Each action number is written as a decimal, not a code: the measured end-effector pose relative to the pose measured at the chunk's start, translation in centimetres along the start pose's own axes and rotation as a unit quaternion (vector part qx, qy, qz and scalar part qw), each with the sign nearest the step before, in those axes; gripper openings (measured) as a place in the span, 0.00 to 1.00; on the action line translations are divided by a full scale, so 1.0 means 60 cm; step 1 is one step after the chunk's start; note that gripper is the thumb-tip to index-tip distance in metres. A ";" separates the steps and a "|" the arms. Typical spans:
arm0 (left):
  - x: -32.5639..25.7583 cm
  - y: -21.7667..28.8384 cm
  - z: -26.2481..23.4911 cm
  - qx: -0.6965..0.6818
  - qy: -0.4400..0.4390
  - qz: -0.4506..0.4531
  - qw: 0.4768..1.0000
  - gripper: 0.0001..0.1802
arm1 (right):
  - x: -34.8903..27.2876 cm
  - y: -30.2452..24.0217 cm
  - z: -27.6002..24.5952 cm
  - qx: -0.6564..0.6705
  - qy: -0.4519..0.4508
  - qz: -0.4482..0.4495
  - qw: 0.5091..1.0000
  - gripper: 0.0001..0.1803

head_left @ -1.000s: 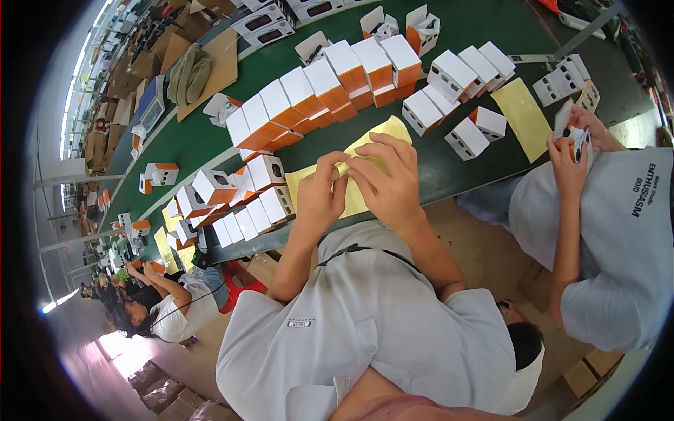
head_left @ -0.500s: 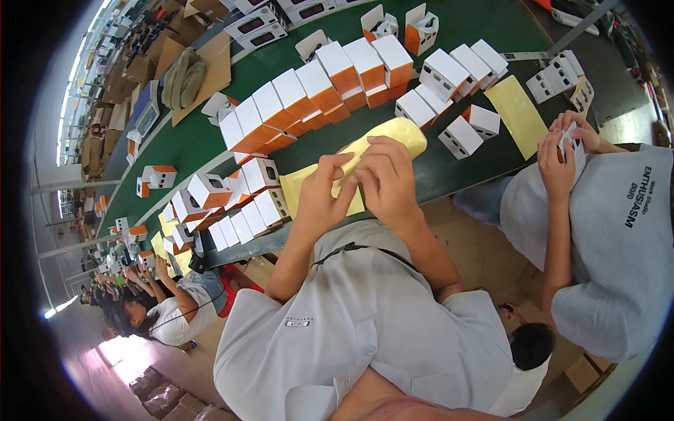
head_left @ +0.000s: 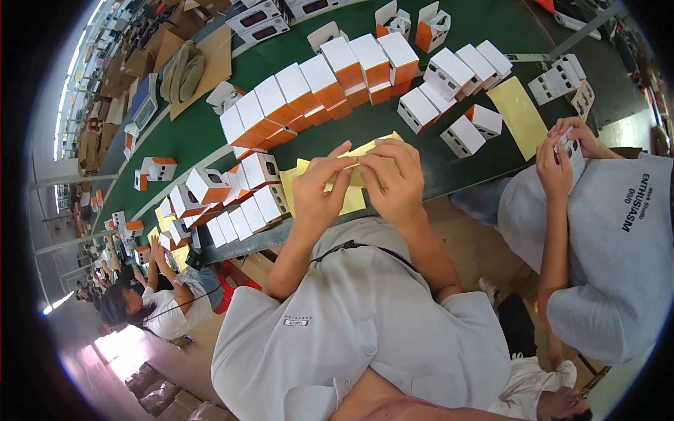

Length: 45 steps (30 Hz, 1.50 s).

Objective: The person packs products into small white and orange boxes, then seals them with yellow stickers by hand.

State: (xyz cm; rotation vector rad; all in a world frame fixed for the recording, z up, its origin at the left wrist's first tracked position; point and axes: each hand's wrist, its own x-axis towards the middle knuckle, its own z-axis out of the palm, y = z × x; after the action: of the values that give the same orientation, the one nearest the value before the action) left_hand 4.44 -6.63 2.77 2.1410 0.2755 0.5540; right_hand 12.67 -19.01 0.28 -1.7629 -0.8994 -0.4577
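Now I see my left hand and right hand both pinching a thin yellow paper sheet above the green table edge; it seems light and floppy, so I would grip its edges.

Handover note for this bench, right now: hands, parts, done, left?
Left hand and right hand: both pinch one yellow sheet between them above the green table.
More yellow sheets lie under the hands.
Done: rows of closed white and orange boxes stand behind.
Left: open boxes at the far edge; the sheet is not yet in any box.
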 end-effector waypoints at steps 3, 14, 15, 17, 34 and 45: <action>0.000 -0.001 -0.004 0.038 0.022 0.037 0.998 0.07 | -0.007 0.000 0.006 0.011 0.007 0.009 1.000 0.12; -0.001 -0.008 -0.016 0.106 0.019 0.110 0.988 0.09 | -0.003 -0.007 0.003 0.002 -0.026 -0.030 0.999 0.12; -0.001 -0.005 -0.016 0.107 0.019 0.112 0.988 0.09 | -0.002 -0.007 -0.001 0.000 -0.032 -0.031 0.999 0.12; -0.001 -0.001 -0.015 0.122 0.009 0.116 0.986 0.09 | -0.001 -0.006 -0.009 0.002 -0.034 -0.036 0.999 0.12; 0.021 -0.096 -0.047 -0.201 0.185 -0.233 0.933 0.08 | -0.046 0.007 -0.023 0.131 0.059 0.087 0.986 0.10; 0.042 -0.157 -0.110 -0.136 -0.107 -0.247 0.953 0.15 | 0.006 0.127 -0.015 0.053 0.057 0.233 0.969 0.34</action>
State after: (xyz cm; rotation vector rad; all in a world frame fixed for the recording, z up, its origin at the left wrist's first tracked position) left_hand 3.50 4.55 -0.75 1.7555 0.5595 0.0617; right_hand 18.77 -20.96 -3.97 -1.7590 -0.3985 -0.1966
